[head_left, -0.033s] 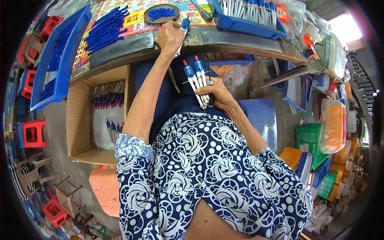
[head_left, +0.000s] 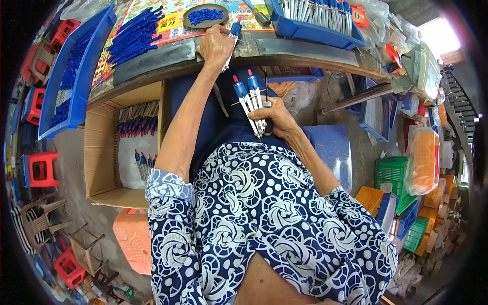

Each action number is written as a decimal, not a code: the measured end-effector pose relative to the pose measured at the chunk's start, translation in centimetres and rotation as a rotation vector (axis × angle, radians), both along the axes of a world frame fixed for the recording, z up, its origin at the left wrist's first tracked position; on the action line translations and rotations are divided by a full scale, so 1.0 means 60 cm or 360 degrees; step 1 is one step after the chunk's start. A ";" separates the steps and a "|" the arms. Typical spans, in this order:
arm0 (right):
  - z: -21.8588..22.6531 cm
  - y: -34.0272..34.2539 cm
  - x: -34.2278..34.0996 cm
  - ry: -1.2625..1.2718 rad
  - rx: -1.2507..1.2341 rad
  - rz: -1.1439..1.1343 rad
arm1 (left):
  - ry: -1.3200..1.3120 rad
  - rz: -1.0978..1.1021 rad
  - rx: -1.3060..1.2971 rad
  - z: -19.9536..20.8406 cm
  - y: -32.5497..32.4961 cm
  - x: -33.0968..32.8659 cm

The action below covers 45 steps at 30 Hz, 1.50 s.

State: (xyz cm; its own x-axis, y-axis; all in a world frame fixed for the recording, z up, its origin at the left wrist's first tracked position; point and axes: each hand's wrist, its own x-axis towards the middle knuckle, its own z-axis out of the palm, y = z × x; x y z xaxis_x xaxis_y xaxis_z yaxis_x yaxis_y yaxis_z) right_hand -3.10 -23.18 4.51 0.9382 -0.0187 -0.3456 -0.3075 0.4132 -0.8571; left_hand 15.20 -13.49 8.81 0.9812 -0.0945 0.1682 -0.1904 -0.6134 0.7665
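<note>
Printed sheets cover the desk, and beyond its corners spread a grey floor, a red stool and a green crate. Along its left edge stands a blue tray of dark blue pieces; long blue strips lie to that tray's right, and further right is a brown dish of small blue pieces. At the near edge of the desk, the left hand has its fingers curled around a blue-and-white compass, whose legs reach out past that edge; the fingertips are hidden. Over the lap, the right hand is clamped on two red-tipped compasses and a dark-handled tool with a thin shaft. Below the desk's left part, an open carton holds a packed row of red-tipped compasses and a smaller loose group, which look like finished pieces; much of its bottom is unfilled. Plenty seems left: a blue bin at the far right of the desk is crowded with white-legged, blue-headed pieces, apparently without red ends. No red end shows on the left hand's compass either, so it is probably partway; how complete the right hand's pair is, I cannot tell.
</note>
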 end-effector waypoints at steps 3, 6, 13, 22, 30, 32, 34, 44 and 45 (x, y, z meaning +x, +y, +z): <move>-0.001 -0.001 0.000 -0.0028 0.0015 0.0027 | -0.0066 -0.0017 -0.0034 -0.007 0.000 0.009; -0.003 -0.002 -0.001 -0.0025 0.0015 0.0030 | -0.0055 -0.0028 -0.0067 -0.014 -0.001 0.014; -0.003 -0.001 -0.004 -0.0026 0.0004 0.0017 | -0.0090 -0.0009 -0.0011 -0.015 -0.004 0.011; 0.002 0.000 -0.001 -0.0007 0.0048 0.0063 | -0.0386 0.0035 -0.0038 -0.025 -0.009 0.016; 0.002 -0.004 -0.016 -0.0074 0.0053 0.0040 | -0.0503 -0.0080 0.0172 -0.023 0.001 0.008; -0.001 -0.004 -0.014 -0.0108 0.0050 0.0044 | -0.0708 -0.0093 0.0232 -0.025 0.009 0.008; -0.003 -0.001 -0.016 -0.0078 0.0051 0.0034 | -0.1009 -0.0165 0.0117 -0.035 0.031 -0.007; 0.000 0.000 -0.019 -0.0057 0.0062 -0.0021 | 0.1221 -0.0758 -0.1243 -0.070 0.134 -0.248; -0.003 0.000 -0.017 -0.0067 0.0051 -0.0018 | 0.1499 -0.0795 -0.1316 -0.082 0.129 -0.246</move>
